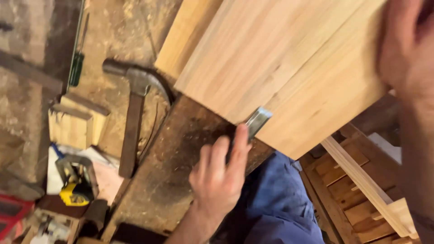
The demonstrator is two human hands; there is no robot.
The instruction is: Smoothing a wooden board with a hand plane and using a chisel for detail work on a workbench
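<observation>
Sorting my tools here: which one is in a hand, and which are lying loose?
The chisel, gripped in the left hand against the pale board. The hammer and green screwdriver lie untouched on the bench.

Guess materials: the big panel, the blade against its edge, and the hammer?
Panel: pale bare wood, glued strips by the grain lines. Blade: bright metal, likely steel; it glints. Hammer: dull dark metal head, brown handle that looks wooden.
</observation>
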